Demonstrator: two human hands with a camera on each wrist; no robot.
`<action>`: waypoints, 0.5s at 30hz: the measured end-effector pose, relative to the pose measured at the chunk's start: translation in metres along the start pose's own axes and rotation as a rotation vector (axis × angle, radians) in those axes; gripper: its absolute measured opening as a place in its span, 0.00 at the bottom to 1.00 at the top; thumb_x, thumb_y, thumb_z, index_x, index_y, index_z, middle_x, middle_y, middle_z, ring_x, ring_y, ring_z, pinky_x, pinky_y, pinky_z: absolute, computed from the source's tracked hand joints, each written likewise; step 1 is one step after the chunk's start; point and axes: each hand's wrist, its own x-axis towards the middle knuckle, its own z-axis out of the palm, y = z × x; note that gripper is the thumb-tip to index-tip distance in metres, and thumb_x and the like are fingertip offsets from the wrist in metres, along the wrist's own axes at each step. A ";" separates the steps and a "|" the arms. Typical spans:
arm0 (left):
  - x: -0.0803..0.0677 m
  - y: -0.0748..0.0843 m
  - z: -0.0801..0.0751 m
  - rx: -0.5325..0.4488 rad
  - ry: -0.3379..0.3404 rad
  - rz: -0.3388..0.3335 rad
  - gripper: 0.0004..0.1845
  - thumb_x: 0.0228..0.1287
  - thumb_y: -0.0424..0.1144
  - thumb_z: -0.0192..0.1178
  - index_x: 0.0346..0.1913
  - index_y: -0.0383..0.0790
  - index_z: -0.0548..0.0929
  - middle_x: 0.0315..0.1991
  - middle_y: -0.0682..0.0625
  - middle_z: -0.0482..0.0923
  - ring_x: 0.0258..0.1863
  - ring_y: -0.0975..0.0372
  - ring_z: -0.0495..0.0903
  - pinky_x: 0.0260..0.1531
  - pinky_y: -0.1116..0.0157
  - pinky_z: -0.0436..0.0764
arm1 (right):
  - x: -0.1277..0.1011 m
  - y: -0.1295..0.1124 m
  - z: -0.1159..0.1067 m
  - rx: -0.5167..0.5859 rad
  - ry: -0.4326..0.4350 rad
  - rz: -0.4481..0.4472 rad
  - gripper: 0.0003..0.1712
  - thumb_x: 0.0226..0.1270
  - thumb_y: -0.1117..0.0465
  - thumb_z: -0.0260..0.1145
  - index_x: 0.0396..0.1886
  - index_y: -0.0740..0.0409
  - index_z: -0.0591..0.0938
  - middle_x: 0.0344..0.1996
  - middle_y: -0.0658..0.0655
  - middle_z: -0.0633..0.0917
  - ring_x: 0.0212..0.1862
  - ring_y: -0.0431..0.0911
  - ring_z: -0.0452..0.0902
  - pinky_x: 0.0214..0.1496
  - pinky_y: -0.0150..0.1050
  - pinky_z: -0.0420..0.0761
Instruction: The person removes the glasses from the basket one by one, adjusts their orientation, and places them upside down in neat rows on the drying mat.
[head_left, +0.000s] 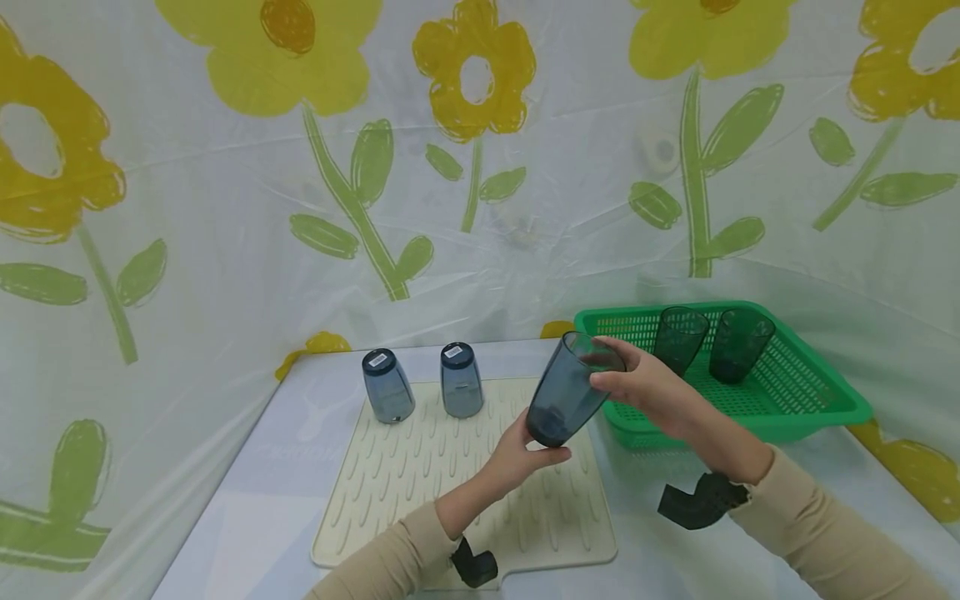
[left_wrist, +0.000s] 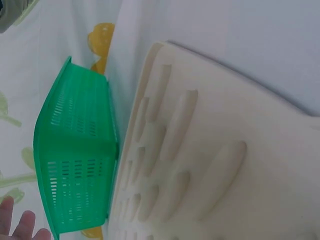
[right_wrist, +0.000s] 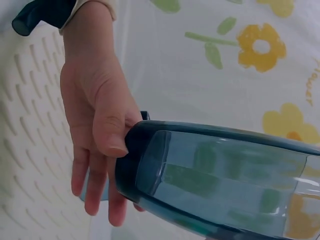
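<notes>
A dark blue translucent cup [head_left: 566, 398] hangs tilted over the right edge of a cream ribbed drying mat [head_left: 420, 492], its mouth up and to the right. My left hand [head_left: 517, 458] holds its base from below, and in the right wrist view the thumb of that hand [right_wrist: 95, 135] presses on the bottom of the cup [right_wrist: 215, 180]. My right hand [head_left: 652, 387] grips the rim from the right. Two more blue cups [head_left: 387, 386] [head_left: 461, 379] stand upside down at the far end of the mat.
A green slotted basket [head_left: 825, 392] stands to the right of the mat with two dark cups [head_left: 678, 337] [head_left: 738, 343] upright in it. The left wrist view shows the basket's side [left_wrist: 75, 150] beside the mat [left_wrist: 225, 150]. A flower-print sheet covers the table and the backdrop.
</notes>
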 end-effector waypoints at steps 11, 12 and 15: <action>0.000 0.009 -0.014 0.033 -0.028 -0.030 0.34 0.55 0.35 0.64 0.65 0.39 0.62 0.60 0.42 0.68 0.60 0.51 0.68 0.56 0.52 0.69 | -0.001 0.007 -0.003 0.040 -0.013 -0.025 0.51 0.61 0.49 0.62 0.72 0.59 0.42 0.69 0.67 0.51 0.65 0.54 0.59 0.66 0.56 0.56; 0.000 0.010 -0.015 0.038 -0.029 -0.027 0.34 0.55 0.35 0.64 0.65 0.39 0.62 0.60 0.42 0.68 0.60 0.51 0.68 0.56 0.51 0.68 | -0.001 0.008 -0.003 0.030 -0.013 -0.026 0.51 0.61 0.49 0.62 0.72 0.59 0.42 0.69 0.67 0.51 0.66 0.57 0.56 0.66 0.57 0.56; -0.002 0.011 -0.016 0.033 -0.028 -0.032 0.34 0.54 0.34 0.64 0.64 0.37 0.63 0.59 0.41 0.68 0.60 0.50 0.68 0.57 0.49 0.67 | -0.001 0.010 -0.005 -0.020 -0.015 -0.024 0.51 0.61 0.48 0.62 0.72 0.60 0.43 0.69 0.68 0.52 0.68 0.61 0.50 0.65 0.59 0.56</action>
